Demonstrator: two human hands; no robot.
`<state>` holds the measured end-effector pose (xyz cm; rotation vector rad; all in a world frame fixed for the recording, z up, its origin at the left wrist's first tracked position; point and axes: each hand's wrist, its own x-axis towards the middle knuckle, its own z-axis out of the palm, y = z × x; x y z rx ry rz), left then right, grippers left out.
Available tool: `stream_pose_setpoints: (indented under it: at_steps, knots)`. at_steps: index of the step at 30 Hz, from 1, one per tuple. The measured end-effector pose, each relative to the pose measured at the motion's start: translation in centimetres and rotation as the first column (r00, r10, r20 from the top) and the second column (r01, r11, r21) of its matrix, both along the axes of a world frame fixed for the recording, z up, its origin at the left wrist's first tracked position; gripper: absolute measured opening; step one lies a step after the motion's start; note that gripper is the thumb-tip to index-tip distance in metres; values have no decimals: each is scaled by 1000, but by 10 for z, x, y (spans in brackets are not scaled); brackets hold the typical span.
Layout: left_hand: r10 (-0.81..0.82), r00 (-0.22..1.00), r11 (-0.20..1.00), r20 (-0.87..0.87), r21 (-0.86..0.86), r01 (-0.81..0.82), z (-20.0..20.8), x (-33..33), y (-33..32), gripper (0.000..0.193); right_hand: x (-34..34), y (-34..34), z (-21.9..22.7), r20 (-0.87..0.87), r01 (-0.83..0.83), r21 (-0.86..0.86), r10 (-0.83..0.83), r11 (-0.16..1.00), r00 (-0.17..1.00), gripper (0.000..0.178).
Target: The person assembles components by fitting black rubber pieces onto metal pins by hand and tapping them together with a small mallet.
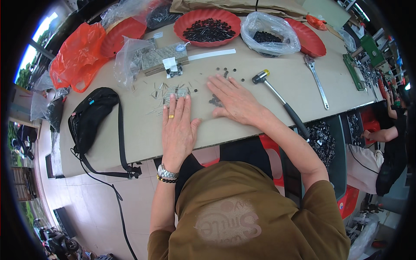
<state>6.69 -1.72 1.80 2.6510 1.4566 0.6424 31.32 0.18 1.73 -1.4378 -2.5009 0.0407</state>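
Note:
My left hand lies flat on the table, fingers stretched out, with the fingertips at a loose pile of thin metal pins. A yellow ring is on one finger and a watch on the wrist. To its right my right hand rests flat with fingers spread. Small dark round pieces lie beside and partly under this hand. Several more black round pieces are scattered just beyond its fingertips. Neither hand holds anything that I can see; what lies under the palms is hidden.
A hammer and an adjustable wrench lie at right. Behind are a metal block, a red bowl of black parts and a clear bag. A black waist bag lies left. At far right, a person sits.

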Motion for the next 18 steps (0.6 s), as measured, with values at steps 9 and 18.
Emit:
stream_pose_setpoints:
  at_steps: [9,18]
  knots:
    - [-111,869,960,482,279,-32,-13,-55,-76,10,44,-124,31,-389,-121,246,213,962,896,32]
    - [919,295,286,261,-957,-46,-214,-190,-210,24,152,-375,-326,-63,503,-842,-962,194,266,42]
